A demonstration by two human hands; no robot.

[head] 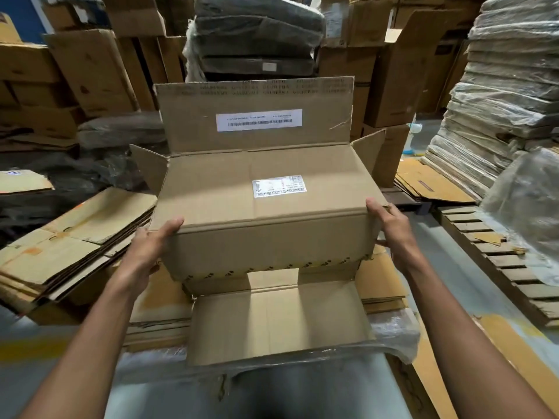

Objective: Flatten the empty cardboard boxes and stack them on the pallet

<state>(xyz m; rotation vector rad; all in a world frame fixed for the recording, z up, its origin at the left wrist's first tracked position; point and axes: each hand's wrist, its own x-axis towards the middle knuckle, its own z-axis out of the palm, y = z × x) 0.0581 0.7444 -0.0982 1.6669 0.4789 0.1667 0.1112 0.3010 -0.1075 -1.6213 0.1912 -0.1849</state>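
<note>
A brown cardboard box (260, 201) stands unflattened in the middle of the view, with its flaps hanging open at the far and near ends and white labels on its top and far flap. My left hand (151, 246) grips its near left corner, thumb on top. My right hand (390, 228) grips its near right corner. The box rests on flattened cardboard (384, 285) laid over a plastic-wrapped stack (393, 331) in front of me. A thick pile of flattened boxes (75, 243) lies to the left.
A bare wooden pallet (496, 258) lies on the floor at the right. Wrapped stacks of flat cardboard (502, 95) rise at the far right. Upright boxes and dark wrapped bundles (257, 37) crowd the back. Grey floor (450, 267) shows between the stack and the pallet.
</note>
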